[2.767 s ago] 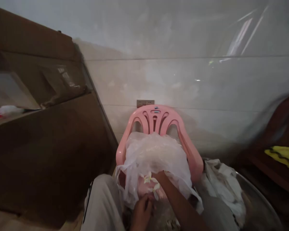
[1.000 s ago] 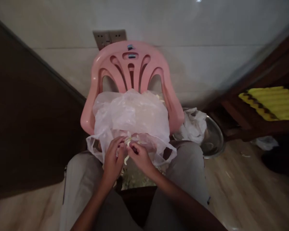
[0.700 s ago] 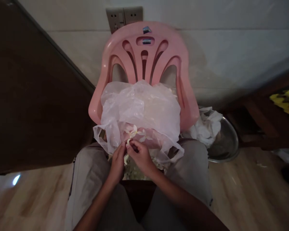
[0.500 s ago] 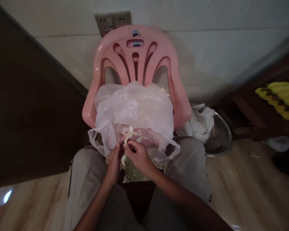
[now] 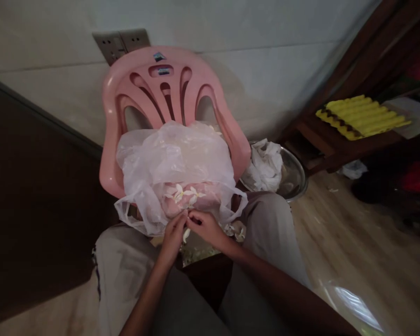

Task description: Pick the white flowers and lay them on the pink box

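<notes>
Just in front of the plastic bag [image 5: 175, 154], my left hand [image 5: 173, 238] and my right hand [image 5: 207, 228] meet fingertip to fingertip, both closed in a pinch. A white flower [image 5: 186, 234] hangs down below the left fingertips and seems held there. What the right fingers pinch is too small to make out. Just beyond the hands, two open white flowers [image 5: 195, 195] lie at the bag's mouth. Under my hands, between the knees, a container [image 5: 199, 252] holds pale flower bits; my forearms partly cover it.
The bag rests on a pink plastic chair [image 5: 168, 56] against the tiled wall. To the right stands a metal basin [image 5: 301, 186] with crumpled white plastic [image 5: 266, 165]. A yellow ridged tray [image 5: 364, 119] sits on a wooden shelf. A dark panel [image 5: 31, 200] flanks the left.
The view has turned to the right, so the chair and bag appear further left. My right hand's fingertips have come down to the left hand's; the petal seen there earlier is no longer visible.
</notes>
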A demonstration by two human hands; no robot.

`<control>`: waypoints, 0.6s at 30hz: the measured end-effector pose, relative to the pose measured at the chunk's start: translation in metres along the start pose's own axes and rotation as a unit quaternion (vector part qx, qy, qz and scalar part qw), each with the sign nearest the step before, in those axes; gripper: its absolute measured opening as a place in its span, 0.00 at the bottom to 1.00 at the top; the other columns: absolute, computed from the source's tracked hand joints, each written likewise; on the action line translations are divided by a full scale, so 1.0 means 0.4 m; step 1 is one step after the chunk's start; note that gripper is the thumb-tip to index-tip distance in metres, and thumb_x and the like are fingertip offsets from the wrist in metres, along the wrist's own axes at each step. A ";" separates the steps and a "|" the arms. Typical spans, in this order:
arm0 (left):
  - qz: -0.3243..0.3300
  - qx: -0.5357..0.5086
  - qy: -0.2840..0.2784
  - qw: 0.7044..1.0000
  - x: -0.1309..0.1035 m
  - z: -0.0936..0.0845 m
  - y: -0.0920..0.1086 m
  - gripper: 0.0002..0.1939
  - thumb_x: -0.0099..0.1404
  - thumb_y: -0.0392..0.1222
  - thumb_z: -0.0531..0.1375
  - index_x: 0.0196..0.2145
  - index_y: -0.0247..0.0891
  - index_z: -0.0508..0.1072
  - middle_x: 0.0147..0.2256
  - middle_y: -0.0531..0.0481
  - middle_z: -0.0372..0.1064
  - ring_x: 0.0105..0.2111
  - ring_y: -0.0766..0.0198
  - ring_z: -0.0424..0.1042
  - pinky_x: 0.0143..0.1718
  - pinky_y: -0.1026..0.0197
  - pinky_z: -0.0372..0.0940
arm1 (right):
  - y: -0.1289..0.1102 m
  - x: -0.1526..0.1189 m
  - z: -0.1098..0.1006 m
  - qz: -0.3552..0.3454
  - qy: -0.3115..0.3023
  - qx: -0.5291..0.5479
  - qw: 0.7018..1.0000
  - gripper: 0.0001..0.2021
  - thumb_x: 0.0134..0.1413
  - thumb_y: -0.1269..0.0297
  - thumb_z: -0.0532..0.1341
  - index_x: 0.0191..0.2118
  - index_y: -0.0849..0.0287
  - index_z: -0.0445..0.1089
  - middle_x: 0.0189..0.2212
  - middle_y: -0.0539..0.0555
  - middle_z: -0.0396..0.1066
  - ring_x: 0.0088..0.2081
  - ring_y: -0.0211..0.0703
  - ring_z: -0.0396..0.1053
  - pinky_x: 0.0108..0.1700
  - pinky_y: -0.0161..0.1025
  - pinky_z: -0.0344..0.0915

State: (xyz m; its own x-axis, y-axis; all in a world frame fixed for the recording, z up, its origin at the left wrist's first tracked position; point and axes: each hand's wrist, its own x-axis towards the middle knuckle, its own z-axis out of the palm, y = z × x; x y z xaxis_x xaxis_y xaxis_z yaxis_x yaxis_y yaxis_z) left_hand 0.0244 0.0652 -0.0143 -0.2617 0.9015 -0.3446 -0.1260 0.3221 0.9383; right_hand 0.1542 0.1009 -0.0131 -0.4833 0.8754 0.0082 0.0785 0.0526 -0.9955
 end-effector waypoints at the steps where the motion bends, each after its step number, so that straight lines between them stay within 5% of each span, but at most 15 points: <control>1: 0.004 -0.003 -0.010 1.000 0.002 0.003 0.004 0.25 0.58 0.58 0.62 0.40 0.32 0.80 0.42 0.42 0.79 0.46 0.53 0.75 0.52 0.53 0.67 | 0.001 0.001 -0.002 0.001 0.003 0.006 1.000 0.12 0.59 0.60 0.57 0.27 0.58 0.67 0.24 0.46 0.63 0.28 0.35 0.59 0.32 0.32 0.56; 13: 0.056 -0.040 0.076 0.995 -0.016 0.016 0.030 0.19 0.57 0.57 0.63 0.31 0.36 0.78 0.31 0.50 0.77 0.34 0.59 0.72 0.40 0.61 0.66 | 0.008 0.029 0.023 0.005 -0.013 -0.002 1.000 0.08 0.56 0.60 0.57 0.28 0.57 0.65 0.22 0.45 0.59 0.24 0.35 0.56 0.29 0.33 0.52; 18: 0.033 -0.087 0.052 0.994 -0.010 0.001 0.053 0.18 0.52 0.55 0.69 0.31 0.36 0.77 0.27 0.54 0.74 0.30 0.64 0.71 0.35 0.65 0.64 | 0.002 0.043 0.011 0.006 -0.007 -0.032 0.999 0.09 0.55 0.58 0.60 0.28 0.57 0.67 0.20 0.43 0.58 0.24 0.34 0.56 0.28 0.33 0.52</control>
State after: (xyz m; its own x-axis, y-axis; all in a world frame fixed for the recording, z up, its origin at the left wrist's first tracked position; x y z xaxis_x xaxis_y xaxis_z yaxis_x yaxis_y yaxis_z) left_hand 0.0232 0.0684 0.0069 -0.3716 0.8811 -0.2925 -0.2664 0.2006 0.9427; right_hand 0.1420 0.1139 -0.0141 -0.4946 0.8691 -0.0054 0.1389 0.0729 -0.9876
